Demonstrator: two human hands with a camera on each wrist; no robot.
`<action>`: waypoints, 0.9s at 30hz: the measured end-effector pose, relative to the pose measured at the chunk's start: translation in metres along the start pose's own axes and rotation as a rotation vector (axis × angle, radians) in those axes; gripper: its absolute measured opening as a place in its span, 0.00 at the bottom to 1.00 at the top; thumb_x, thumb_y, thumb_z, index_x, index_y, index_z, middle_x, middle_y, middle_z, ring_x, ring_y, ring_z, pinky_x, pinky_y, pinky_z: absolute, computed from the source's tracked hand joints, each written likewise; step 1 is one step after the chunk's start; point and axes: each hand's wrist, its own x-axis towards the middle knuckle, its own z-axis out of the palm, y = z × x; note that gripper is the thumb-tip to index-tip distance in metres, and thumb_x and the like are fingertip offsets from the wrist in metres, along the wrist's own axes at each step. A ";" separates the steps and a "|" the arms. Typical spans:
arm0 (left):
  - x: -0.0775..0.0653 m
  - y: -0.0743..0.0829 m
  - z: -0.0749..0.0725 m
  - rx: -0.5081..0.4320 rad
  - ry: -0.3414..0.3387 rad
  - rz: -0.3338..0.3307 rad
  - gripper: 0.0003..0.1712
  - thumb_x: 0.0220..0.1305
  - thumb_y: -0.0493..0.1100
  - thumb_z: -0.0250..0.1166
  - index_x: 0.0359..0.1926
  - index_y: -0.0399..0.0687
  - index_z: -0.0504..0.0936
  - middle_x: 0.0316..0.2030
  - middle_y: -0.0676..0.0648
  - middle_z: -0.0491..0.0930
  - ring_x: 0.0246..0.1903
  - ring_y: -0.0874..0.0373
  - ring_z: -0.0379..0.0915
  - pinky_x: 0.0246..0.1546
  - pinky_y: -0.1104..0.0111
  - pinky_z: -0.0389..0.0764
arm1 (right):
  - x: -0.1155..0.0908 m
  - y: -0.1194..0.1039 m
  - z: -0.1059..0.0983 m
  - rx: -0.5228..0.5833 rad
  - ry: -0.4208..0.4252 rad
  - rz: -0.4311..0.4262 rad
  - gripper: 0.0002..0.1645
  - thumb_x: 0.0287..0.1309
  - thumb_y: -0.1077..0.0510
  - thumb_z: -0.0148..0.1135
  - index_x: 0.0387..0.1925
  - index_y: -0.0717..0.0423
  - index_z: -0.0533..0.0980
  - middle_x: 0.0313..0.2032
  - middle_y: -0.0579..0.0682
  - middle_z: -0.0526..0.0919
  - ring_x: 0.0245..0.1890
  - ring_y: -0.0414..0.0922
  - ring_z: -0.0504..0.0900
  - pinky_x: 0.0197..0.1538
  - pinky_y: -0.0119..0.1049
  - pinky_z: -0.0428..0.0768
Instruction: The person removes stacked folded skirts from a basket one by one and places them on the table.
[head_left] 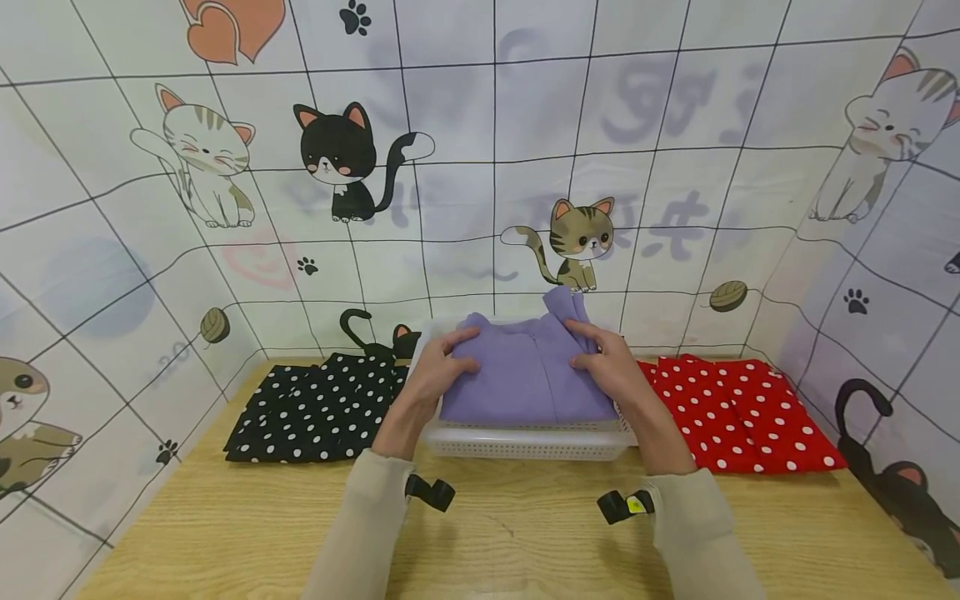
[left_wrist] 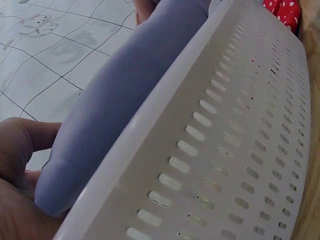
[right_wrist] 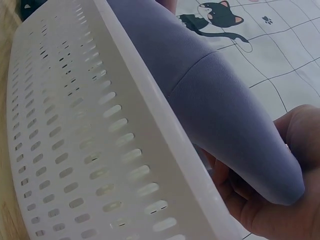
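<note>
A folded purple garment point(head_left: 517, 379) lies at the top of a white perforated plastic basket point(head_left: 525, 446), its front edge over the rim. My left hand point(head_left: 437, 368) grips the garment's left side, with thumb and fingers around the edge in the left wrist view. On the opposite side my right hand point(head_left: 613, 367) holds the right edge; in the right wrist view its fingers curl under the cloth point(right_wrist: 240, 115). A narrow flap of the garment sticks up beside the right fingers. The basket's inside is mostly hidden by the cloth.
Left of the basket lies a folded black cloth with white dots point(head_left: 315, 408). A red cloth with white dots point(head_left: 742, 412) lies to the right. All stand on a wooden table point(head_left: 510, 533), with a cat-patterned wall covering point(head_left: 465, 208) close behind and at both sides.
</note>
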 end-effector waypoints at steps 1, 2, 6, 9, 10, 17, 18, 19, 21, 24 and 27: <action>0.000 0.000 0.000 -0.002 0.000 0.000 0.40 0.55 0.33 0.65 0.71 0.52 0.75 0.78 0.42 0.61 0.75 0.44 0.61 0.75 0.46 0.65 | 0.000 0.000 0.000 0.001 -0.002 -0.002 0.40 0.63 0.69 0.53 0.77 0.57 0.64 0.80 0.62 0.55 0.80 0.61 0.53 0.79 0.64 0.55; 0.000 0.000 0.000 -0.001 0.000 0.001 0.40 0.55 0.33 0.65 0.71 0.52 0.75 0.78 0.42 0.61 0.76 0.44 0.60 0.75 0.46 0.65 | 0.000 0.000 0.000 0.001 -0.003 -0.004 0.40 0.63 0.69 0.52 0.77 0.57 0.64 0.80 0.63 0.55 0.80 0.61 0.53 0.79 0.64 0.55; 0.000 -0.001 0.001 0.006 -0.001 0.010 0.39 0.55 0.33 0.65 0.71 0.51 0.75 0.78 0.42 0.61 0.77 0.44 0.59 0.76 0.47 0.63 | -0.001 0.000 0.000 0.003 -0.004 -0.004 0.40 0.63 0.69 0.53 0.77 0.57 0.64 0.80 0.63 0.55 0.79 0.62 0.55 0.79 0.64 0.57; 0.000 -0.002 0.002 0.017 -0.002 0.016 0.39 0.56 0.33 0.65 0.71 0.51 0.75 0.78 0.41 0.61 0.77 0.44 0.58 0.76 0.47 0.63 | -0.001 0.000 0.000 0.006 -0.006 0.003 0.40 0.63 0.69 0.53 0.77 0.57 0.64 0.80 0.63 0.55 0.79 0.62 0.55 0.78 0.64 0.57; 0.001 -0.002 0.002 0.019 -0.003 0.018 0.39 0.56 0.33 0.65 0.71 0.51 0.75 0.78 0.41 0.60 0.77 0.44 0.58 0.76 0.46 0.62 | -0.001 0.001 0.000 0.006 -0.007 0.006 0.40 0.63 0.69 0.53 0.77 0.57 0.64 0.80 0.63 0.54 0.79 0.62 0.55 0.78 0.64 0.57; 0.001 -0.003 0.003 0.030 -0.015 0.019 0.38 0.57 0.33 0.64 0.71 0.50 0.75 0.79 0.40 0.60 0.77 0.44 0.57 0.76 0.46 0.63 | 0.000 0.002 -0.001 -0.006 -0.008 0.017 0.40 0.63 0.69 0.53 0.77 0.57 0.63 0.80 0.63 0.54 0.80 0.61 0.53 0.79 0.64 0.55; 0.002 -0.004 0.003 0.030 -0.016 0.018 0.38 0.57 0.33 0.65 0.71 0.50 0.75 0.79 0.41 0.59 0.77 0.44 0.57 0.76 0.46 0.63 | 0.000 0.002 -0.001 -0.008 -0.008 0.020 0.40 0.63 0.69 0.53 0.77 0.57 0.63 0.80 0.63 0.54 0.80 0.61 0.53 0.79 0.64 0.55; 0.002 -0.004 0.003 0.032 -0.017 0.018 0.38 0.57 0.33 0.65 0.71 0.50 0.75 0.79 0.41 0.59 0.77 0.44 0.57 0.76 0.46 0.62 | 0.000 0.002 -0.001 -0.009 -0.007 0.021 0.40 0.62 0.69 0.53 0.77 0.57 0.63 0.80 0.63 0.54 0.80 0.61 0.52 0.79 0.64 0.54; 0.002 -0.004 0.003 0.033 -0.019 0.016 0.38 0.57 0.33 0.65 0.72 0.51 0.75 0.79 0.41 0.59 0.78 0.44 0.57 0.77 0.46 0.62 | 0.000 0.002 -0.002 -0.012 -0.004 0.022 0.40 0.62 0.69 0.53 0.77 0.58 0.63 0.80 0.63 0.54 0.81 0.61 0.52 0.80 0.63 0.54; 0.001 -0.003 0.003 0.031 -0.017 0.015 0.38 0.57 0.33 0.65 0.71 0.52 0.75 0.79 0.41 0.59 0.78 0.44 0.57 0.77 0.46 0.62 | 0.000 0.001 -0.002 -0.014 -0.001 0.016 0.40 0.62 0.70 0.53 0.77 0.59 0.63 0.80 0.63 0.54 0.81 0.61 0.51 0.80 0.63 0.54; 0.001 -0.002 0.002 0.030 -0.013 0.017 0.38 0.57 0.33 0.65 0.71 0.52 0.75 0.79 0.42 0.59 0.78 0.44 0.57 0.77 0.47 0.62 | -0.001 0.000 -0.001 -0.007 0.003 0.013 0.40 0.62 0.70 0.53 0.77 0.59 0.63 0.80 0.62 0.54 0.81 0.61 0.51 0.80 0.63 0.53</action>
